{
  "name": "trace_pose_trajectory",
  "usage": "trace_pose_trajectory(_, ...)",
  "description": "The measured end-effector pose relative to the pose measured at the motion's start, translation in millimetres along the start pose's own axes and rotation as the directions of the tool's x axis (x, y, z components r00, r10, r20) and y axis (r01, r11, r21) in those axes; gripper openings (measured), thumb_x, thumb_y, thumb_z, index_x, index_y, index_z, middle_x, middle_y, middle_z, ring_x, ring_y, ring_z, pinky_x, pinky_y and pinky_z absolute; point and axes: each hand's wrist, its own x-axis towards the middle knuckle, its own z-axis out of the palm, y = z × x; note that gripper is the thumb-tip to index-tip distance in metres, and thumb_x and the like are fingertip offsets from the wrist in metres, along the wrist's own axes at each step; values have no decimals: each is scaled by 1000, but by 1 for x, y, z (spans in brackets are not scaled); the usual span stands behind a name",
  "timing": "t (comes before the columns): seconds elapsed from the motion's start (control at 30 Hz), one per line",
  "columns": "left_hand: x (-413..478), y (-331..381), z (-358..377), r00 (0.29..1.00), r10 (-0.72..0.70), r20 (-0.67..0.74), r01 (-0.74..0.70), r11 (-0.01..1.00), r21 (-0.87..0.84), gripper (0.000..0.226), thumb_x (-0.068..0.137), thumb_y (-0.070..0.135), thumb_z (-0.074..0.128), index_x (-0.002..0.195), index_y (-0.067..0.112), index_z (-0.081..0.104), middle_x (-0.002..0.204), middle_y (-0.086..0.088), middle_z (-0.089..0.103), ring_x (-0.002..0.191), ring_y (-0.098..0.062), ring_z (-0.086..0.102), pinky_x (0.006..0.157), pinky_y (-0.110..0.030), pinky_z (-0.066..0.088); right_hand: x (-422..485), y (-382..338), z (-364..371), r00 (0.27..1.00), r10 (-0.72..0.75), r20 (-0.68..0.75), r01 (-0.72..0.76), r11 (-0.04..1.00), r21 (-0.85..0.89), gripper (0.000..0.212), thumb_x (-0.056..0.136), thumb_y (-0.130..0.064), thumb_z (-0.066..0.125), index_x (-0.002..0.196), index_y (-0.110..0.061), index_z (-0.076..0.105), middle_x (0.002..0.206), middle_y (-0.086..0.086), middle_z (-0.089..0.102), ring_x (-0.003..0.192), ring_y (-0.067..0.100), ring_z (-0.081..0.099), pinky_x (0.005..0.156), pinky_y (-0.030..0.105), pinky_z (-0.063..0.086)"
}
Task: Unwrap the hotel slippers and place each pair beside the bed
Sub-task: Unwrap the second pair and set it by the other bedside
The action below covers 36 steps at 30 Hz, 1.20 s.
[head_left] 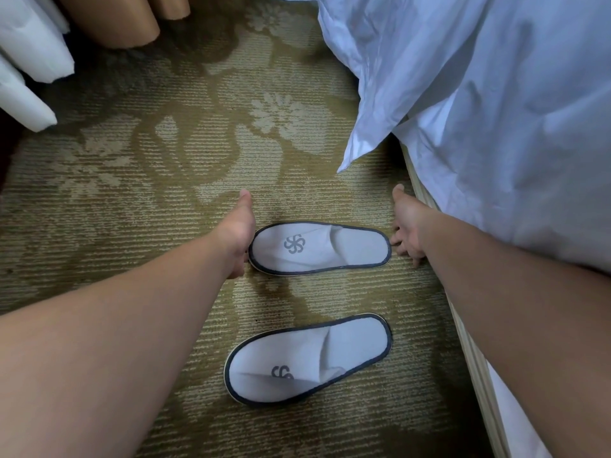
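- Far slipper (317,247) lies flat on the carpet (165,200), beside the bed (496,127), between both hands.
- Left hand (238,233): thumb extended, at the toe end; fingers hidden, grip indeterminate.
- Right hand (408,233): fingers spread, loosely bent, touching the heel end.
- Near slipper (307,358): apart from both hands.

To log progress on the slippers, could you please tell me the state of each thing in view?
Far slipper: unwrapped, flat on the carpet, logo up, between both hands.
Near slipper: unwrapped, flat, slanted, untouched.
Left hand: at the far slipper's toe end, thumb out, fingers hidden.
Right hand: fingers loosely spread, touching its heel end.
Duvet: rumpled, hanging down.
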Motion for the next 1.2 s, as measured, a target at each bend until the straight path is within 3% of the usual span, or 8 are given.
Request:
trace_pose_trajectory(0.43,9,-6,0,999,14,-33,-13,1000,21,93,84,84,21,156,24,19,163,-6,20,146,-30,26,116,-51,18,3,-3,1,1000,16,26,-17,999,30,100,83,-85,21,158,-22,8,162,15,22,151,34,11,117,55,-6)
trace_pose_trajectory(0.67,9,-5,1,999,25,-40,-23,999,37,92,85,82,20,156,22,19,163,-6,20,146,-29,27,115,-51,19,6,-1,0,999,4,33,-4,1000,-7,95,85,-83,21,158,-23,13,161,16,26,150,36,15,118,54,1)
trace_pose_trajectory(0.9,1,-4,-5,1000,12,-25,-12,1000,18,93,86,82,18,156,21,17,164,-2,17,148,-28,20,116,-53,15,0,3,1,999,-31,28,31,1000,-1,91,88,-80,22,158,-23,9,165,8,16,150,27,16,119,51,4)
trace_pose_trajectory(1.2,-15,-5,-31,999,-13,-39,15,999,36,90,87,80,20,156,22,16,164,-12,16,149,-34,16,118,-58,11,-23,16,-7,993,18,117,-7,995,-101,96,87,-80,13,158,-15,11,164,14,16,151,33,11,116,60,-1)
